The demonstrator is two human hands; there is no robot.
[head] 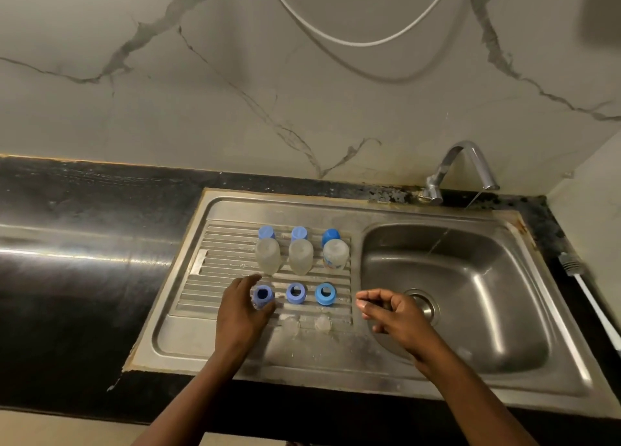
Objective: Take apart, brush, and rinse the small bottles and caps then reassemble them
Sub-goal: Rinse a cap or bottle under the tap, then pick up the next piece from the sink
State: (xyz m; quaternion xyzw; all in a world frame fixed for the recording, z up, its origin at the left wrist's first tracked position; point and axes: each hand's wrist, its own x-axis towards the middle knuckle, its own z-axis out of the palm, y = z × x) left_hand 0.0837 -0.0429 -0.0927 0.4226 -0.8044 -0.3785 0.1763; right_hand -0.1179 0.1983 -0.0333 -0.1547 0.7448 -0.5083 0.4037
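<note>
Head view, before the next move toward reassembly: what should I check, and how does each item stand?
1. Three bottles standing on the drainboard: ok.
2. Three caps behind them: ok.
3. Left hand grips the left ring: ok.
4. Three nipples present: cannot tell; only two show.
5. Right hand free: cannot tell.
6. Tap off: not ok; a thin stream runs.

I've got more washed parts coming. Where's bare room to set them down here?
Free: the black counter left of the sink; the ribbed drainboard strip left of the bottles; the flat steel in front of the clear nipples. Crowded: the drainboard's middle, with caps, bottles, rings and nipples in rows, left hand at the leftmost ring.
</note>
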